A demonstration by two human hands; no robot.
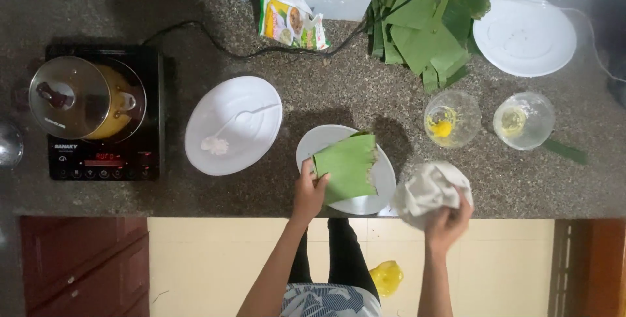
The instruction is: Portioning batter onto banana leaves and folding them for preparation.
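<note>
A green piece of banana leaf (347, 166) lies across a white plate (386, 187) at the counter's front edge. My left hand (308, 191) holds the leaf's left edge, thumb on top. My right hand (448, 220) grips a crumpled white cloth (428, 188) just right of the plate, above the counter's front edge.
A larger white plate (248, 105) with a white spoon (222, 136) sits to the left. An induction cooker (104, 157) carries a pot (120, 102) with a tilted glass lid (68, 95). Two glass bowls (451, 118) (523, 120), a stack of leaves (424, 27), another white plate (525, 33) and a food packet (291, 22) lie farther back.
</note>
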